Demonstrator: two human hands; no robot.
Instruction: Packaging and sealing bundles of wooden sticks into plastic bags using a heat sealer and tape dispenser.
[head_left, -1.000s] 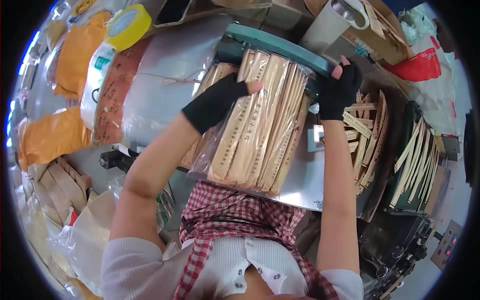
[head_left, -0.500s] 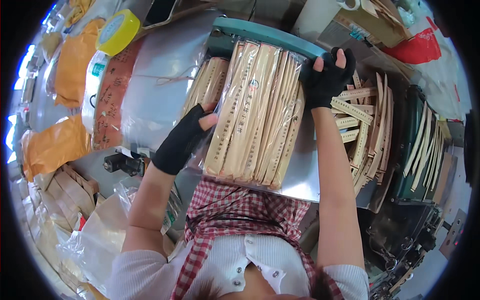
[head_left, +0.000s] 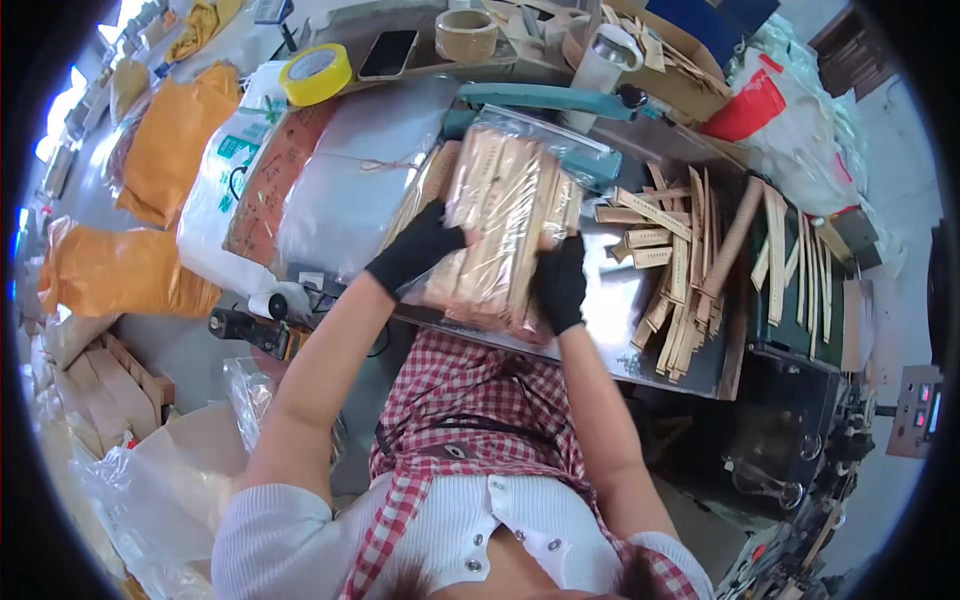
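Note:
A clear plastic bag packed with long beige printed paper sleeves lies between my hands on the metal worktop. My left hand, in a black fingerless glove, grips the bag's left side, thumb on top. Gloved the same way, my right hand holds its right side; most of those fingers are hidden. Just beyond the bag's far end is a bag sealer with a teal arm. More beige sleeves lie beside the bag on the left, partly covered by it.
Loose sleeves are scattered to the right, with more on a dark green box. Clear plastic sheets lie left. Yellow tape, a phone, brown tape and a white bottle stand along the back.
My right hand has left the end of the sealer's arm and come down to the bag's right side. The bag has shifted clear of the arm. My left hand still holds it.

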